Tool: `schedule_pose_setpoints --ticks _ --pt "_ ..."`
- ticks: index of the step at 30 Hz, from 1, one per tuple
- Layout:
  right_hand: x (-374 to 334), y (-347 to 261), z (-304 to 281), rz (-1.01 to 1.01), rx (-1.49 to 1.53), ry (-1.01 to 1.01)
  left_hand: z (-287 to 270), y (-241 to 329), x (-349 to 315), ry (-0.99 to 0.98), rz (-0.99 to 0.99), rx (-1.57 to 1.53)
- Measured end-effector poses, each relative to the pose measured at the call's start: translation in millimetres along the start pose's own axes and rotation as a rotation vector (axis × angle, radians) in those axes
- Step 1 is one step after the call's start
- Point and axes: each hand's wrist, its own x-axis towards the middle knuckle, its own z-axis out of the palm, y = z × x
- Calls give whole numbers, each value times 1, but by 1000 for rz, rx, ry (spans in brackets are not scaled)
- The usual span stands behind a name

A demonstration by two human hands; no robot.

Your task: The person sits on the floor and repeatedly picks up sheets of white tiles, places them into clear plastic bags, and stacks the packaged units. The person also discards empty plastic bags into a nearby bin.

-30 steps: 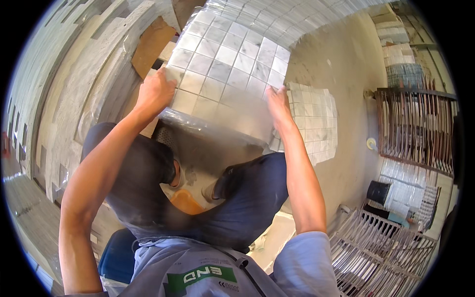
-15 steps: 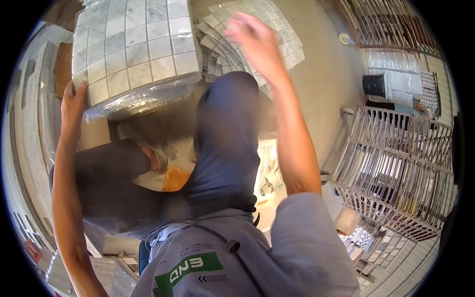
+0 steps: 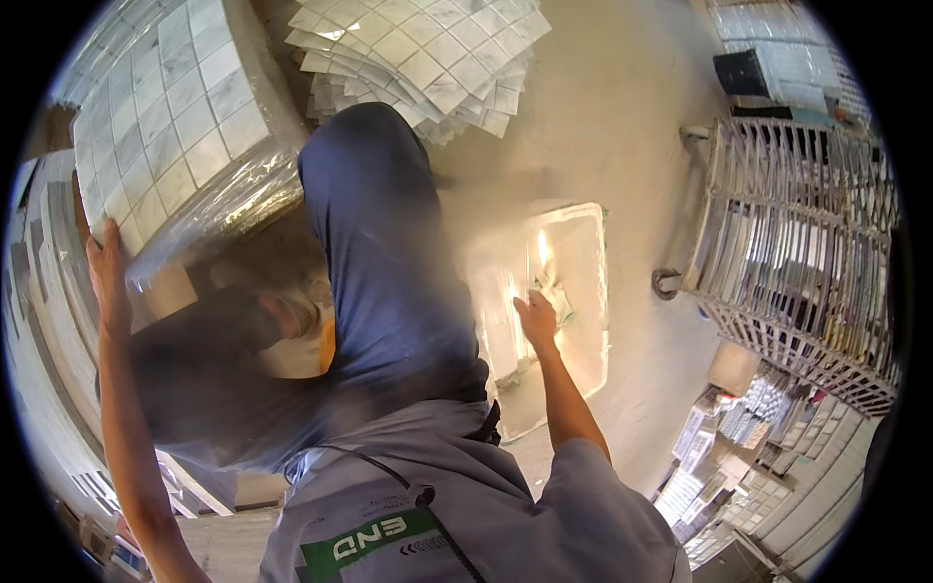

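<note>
My left hand [image 3: 105,255] grips the near left corner of a mosaic tile sheet [image 3: 167,109], grey-white marble squares, on top of a block covered in clear plastic [image 3: 219,209]. The fingers under its edge are hidden. My right hand [image 3: 537,323] is down at a pale, shallow rectangular tray [image 3: 604,291] on the floor by my right leg. Its fingers are curled beside small whitish and green scraps [image 3: 556,296]; what they hold, if anything, is too small to make out. Beyond my knee lies a fanned stack of similar tile sheets [image 3: 428,44].
A slatted rack [image 3: 797,253] on casters, filled with thin upright pieces, stands at the right. Stacked boards [image 3: 39,321] line the left side. A brown box [image 3: 734,367] and pale tile stacks [image 3: 748,418] are at the lower right. Something orange [image 3: 328,348] shows between my legs.
My right hand has come from above the fanned tile sheets down and back to the tray. My left hand stays at the tile sheet's corner. The view has swung to the right.
</note>
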Motion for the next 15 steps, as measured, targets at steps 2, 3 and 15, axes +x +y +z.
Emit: schedule_pose_setpoints --ticks 2,3,15 --pt "-4 -13 27 -121 -17 -27 -1 -3 3 2 11 -1" --pt "-6 -22 43 -104 -39 -38 -1 -5 3 33 13 24" --pt "28 2 51 -50 86 85 0 -4 3 42 -1 90"
